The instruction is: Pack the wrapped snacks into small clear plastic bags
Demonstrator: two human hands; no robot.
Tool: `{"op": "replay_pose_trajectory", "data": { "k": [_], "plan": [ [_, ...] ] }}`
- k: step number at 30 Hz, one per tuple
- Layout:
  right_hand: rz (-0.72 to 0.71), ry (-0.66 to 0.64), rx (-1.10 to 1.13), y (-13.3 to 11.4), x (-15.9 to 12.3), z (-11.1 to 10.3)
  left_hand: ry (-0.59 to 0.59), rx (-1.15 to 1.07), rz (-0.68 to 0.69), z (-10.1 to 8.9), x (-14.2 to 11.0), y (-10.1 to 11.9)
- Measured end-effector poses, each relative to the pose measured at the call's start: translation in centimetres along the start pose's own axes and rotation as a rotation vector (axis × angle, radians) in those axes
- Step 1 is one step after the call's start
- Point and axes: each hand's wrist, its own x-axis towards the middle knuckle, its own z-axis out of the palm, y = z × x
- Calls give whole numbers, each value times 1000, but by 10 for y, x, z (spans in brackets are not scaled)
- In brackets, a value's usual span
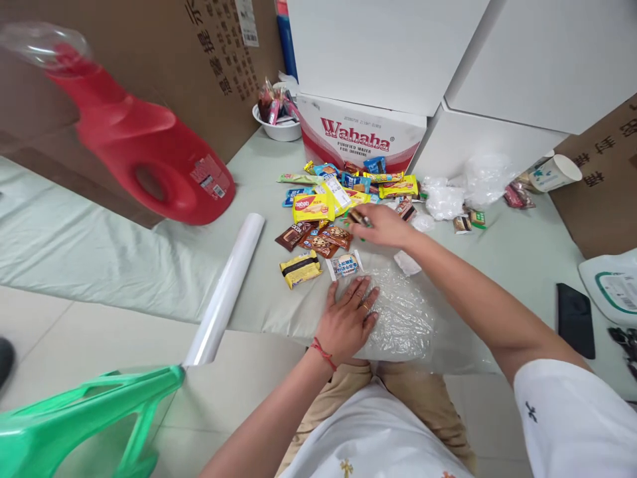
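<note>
My left hand [348, 320] lies flat with fingers spread on a sheet of clear plastic wrap [405, 315] at the table's near edge. Just beyond its fingertips is a white and blue biscuit packet [345, 265]. A yellow packet with a dark band [301, 268] sits to the left. My right hand [382, 226] pinches a small brown and green snack packet [359, 218], partly hidden by the fingers, over the snack pile. Around it are brown cookie packets [318, 244], a dark cocoa packet [293, 235] and a yellow nabati wafer packet [313, 208].
A Wahaha carton [361, 136] stands behind the pile, below white boxes [388, 46]. At left are a red jug [144, 146], a white roll [229, 285] and a green stool [94, 405]. Bunched plastic [482, 179] and a black phone [575, 320] lie right.
</note>
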Motion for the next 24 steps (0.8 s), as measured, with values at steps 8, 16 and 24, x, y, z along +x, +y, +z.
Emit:
{"op": "replay_pose_trajectory", "data": {
  "k": [8, 16, 24],
  "plan": [
    [99, -192, 13, -16, 26, 33, -17, 46, 5, 0, 0, 0],
    [-109, -122, 132, 7, -144, -10, 17, 31, -11, 0, 0, 1],
    [-68, -302, 32, 13, -192, 28, -14, 19, -17, -2, 2, -5]
  ]
}}
